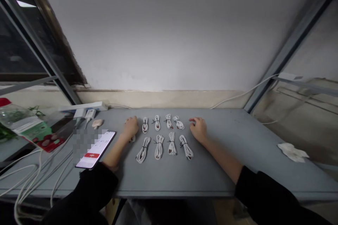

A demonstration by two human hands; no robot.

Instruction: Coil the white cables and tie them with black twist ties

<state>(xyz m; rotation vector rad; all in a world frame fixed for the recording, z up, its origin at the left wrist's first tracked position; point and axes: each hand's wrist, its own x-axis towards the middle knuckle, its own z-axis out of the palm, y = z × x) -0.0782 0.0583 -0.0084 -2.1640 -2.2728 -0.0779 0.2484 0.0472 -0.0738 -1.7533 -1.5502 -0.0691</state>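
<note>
Both hands flank the rows of tied white cable coils, long axes pointing away: left hand curled on one coil, grip unclear; right hand open, empty.

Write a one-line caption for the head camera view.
Bare left hand and bare right hand flank coiled white cables on a grey table.

A smartphone and crumpled tissue lie on the grey table.
</note>
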